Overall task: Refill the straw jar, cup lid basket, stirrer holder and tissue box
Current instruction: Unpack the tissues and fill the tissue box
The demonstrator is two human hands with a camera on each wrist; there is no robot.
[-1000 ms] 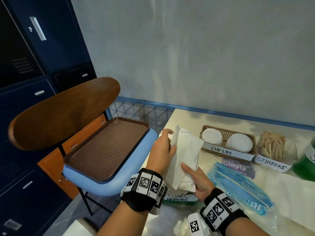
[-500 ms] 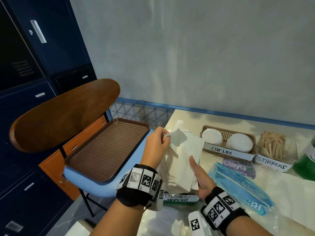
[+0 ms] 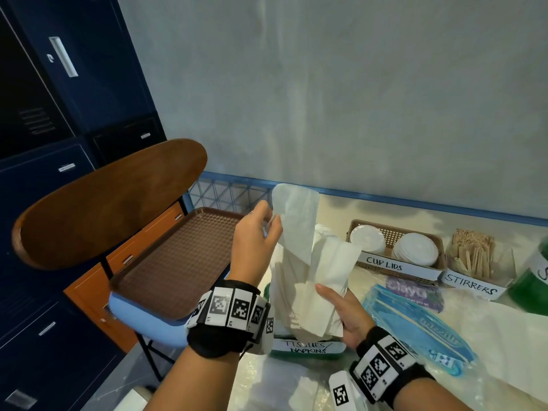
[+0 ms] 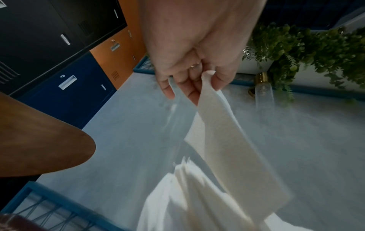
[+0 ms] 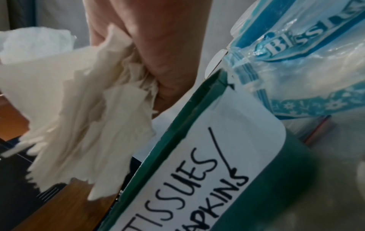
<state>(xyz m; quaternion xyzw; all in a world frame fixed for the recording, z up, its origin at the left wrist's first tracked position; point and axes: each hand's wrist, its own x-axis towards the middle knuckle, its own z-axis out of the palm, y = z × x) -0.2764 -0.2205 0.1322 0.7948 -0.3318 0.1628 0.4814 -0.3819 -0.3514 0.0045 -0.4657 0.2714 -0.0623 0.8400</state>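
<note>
Above the green tissue box [image 3: 308, 350] labelled "TISSUES/NAPKINS", at the near left corner of the pale surface [image 3: 332, 209], both hands work a bundle of white tissues [image 3: 311, 292]. The right hand [image 3: 345, 317] grips the lower part of the bundle, thumb across the front and fingers curled behind; the right wrist view shows the ragged sheet edges bunched in its closed grasp just beside the box's rim. The left hand [image 3: 252, 241] is raised higher and pinches the top edge of a single tissue sheet [image 3: 296, 223] between thumb and fingertips [image 4: 219, 81], the sheet drawn up and away from the rest of the stack.

Farther back on the surface stands a brown cup lid basket [image 3: 397, 247] marked "CUP LIDS" with two stacks of white lids inside, and to its right a clear stirrer holder [image 3: 474, 262] marked "STIRRERS", full of wooden sticks. A green container [image 3: 533, 277] sits at the right edge. A blue plastic tissue packet [image 3: 415, 324] lies beside the right wrist. Left of the surface, a brown tray [image 3: 178, 256] rests on a light blue chair seat [image 3: 142, 315].
</note>
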